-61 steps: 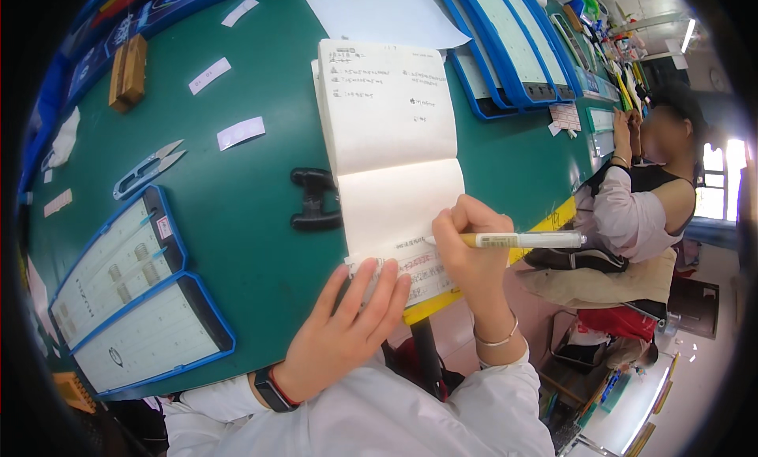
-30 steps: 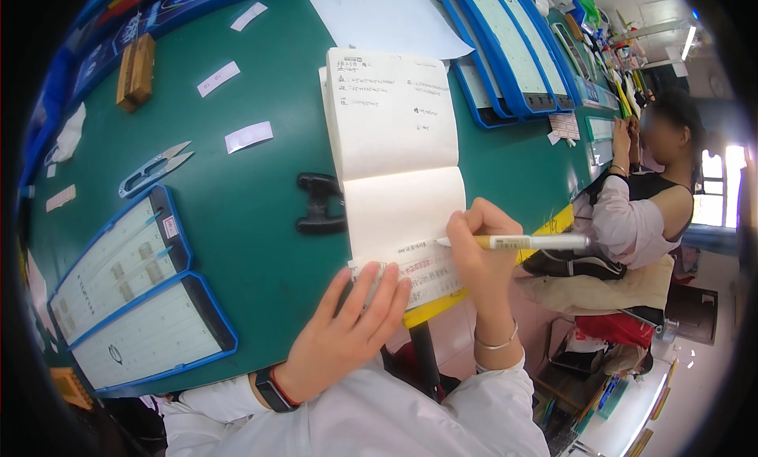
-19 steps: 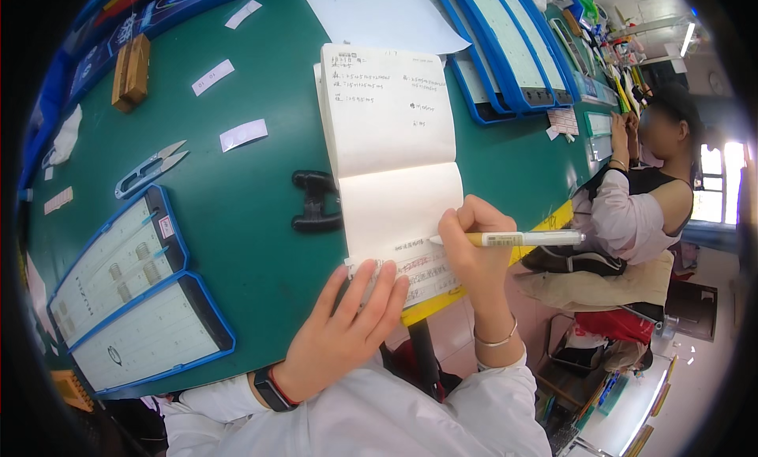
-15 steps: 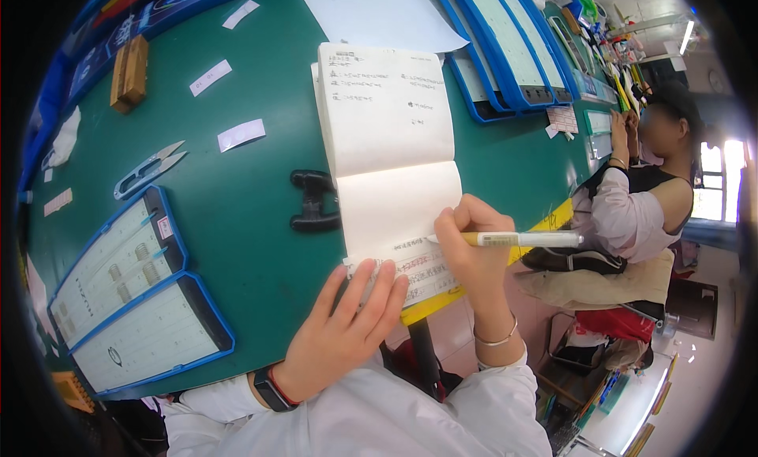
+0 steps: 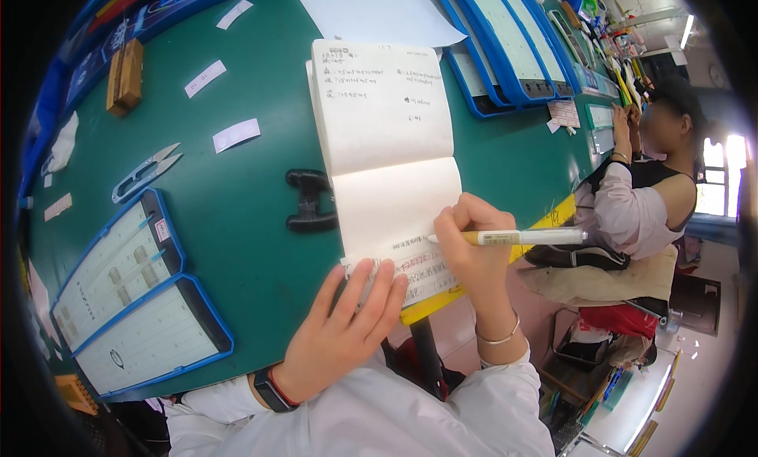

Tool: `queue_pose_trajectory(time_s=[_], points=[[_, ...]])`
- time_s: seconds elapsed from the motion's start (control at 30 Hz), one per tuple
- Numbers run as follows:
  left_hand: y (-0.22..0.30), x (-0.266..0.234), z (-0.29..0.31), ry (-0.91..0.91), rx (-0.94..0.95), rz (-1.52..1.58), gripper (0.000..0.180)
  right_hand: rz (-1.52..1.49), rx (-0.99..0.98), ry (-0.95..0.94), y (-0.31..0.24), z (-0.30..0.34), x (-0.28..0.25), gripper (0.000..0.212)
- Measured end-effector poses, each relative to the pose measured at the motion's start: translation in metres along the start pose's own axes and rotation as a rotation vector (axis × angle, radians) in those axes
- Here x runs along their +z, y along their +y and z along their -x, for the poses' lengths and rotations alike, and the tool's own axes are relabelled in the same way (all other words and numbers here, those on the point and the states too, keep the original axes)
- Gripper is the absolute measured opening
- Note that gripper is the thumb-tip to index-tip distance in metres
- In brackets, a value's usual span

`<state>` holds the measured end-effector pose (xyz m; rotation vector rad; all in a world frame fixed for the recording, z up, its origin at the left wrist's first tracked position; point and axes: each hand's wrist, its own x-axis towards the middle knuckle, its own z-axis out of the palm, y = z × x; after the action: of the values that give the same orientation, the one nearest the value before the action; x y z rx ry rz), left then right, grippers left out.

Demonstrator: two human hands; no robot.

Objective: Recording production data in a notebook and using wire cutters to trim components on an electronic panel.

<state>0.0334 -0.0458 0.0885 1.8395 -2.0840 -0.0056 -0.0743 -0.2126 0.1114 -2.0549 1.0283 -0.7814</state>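
Note:
An open notebook [image 5: 395, 196] lies on the green table [image 5: 253, 275] at its front edge, with handwriting on both visible pages. My right hand [image 5: 478, 240] grips a yellow-and-white pen [image 5: 529, 237], its tip at a line of writing on the lower page. Flat on the bottom of that page rests my left hand [image 5: 351, 319], fingers spread and partly covering the written lines. A black H-shaped object [image 5: 308, 200] lies against the notebook's left side.
Blue-edged trays [image 5: 142, 291] lie at left, below thread snips [image 5: 146, 173]. A wooden block [image 5: 125, 78], paper slips [image 5: 236, 136] and a white sheet [image 5: 379, 15] are farther back. More blue trays [image 5: 513, 54] are stacked at far right. A co-worker [image 5: 647, 173] sits at right.
The view has shifted slightly. Both hands keep nearly the same place on the notebook; the pen has barely moved.

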Motion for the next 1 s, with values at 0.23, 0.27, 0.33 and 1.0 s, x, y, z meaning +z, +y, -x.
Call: queue_pose_trajectory(time_s=[0.23,0.27,0.33,1.0], points=[[-0.0002,-0.0002,0.0003,-0.011,0.012,-0.003,0.05,-0.008,-0.008,0.002,0.0003,-0.0002,0.0003,0.029],[0.0,-0.0012,-0.0003,-0.011,0.014,-0.003,0.05,-0.041,0.014,0.005,0.0008,-0.0004,0.0006,0.029],[0.0013,-0.004,-0.0018,-0.004,-0.032,0.017,0.039,-0.007,0.0,0.017,-0.0002,-0.0008,0.0011,0.029],[0.0007,-0.003,-0.0013,-0.007,-0.025,0.018,0.038,-0.06,0.059,-0.015,-0.0016,-0.0008,0.0006,0.03]])
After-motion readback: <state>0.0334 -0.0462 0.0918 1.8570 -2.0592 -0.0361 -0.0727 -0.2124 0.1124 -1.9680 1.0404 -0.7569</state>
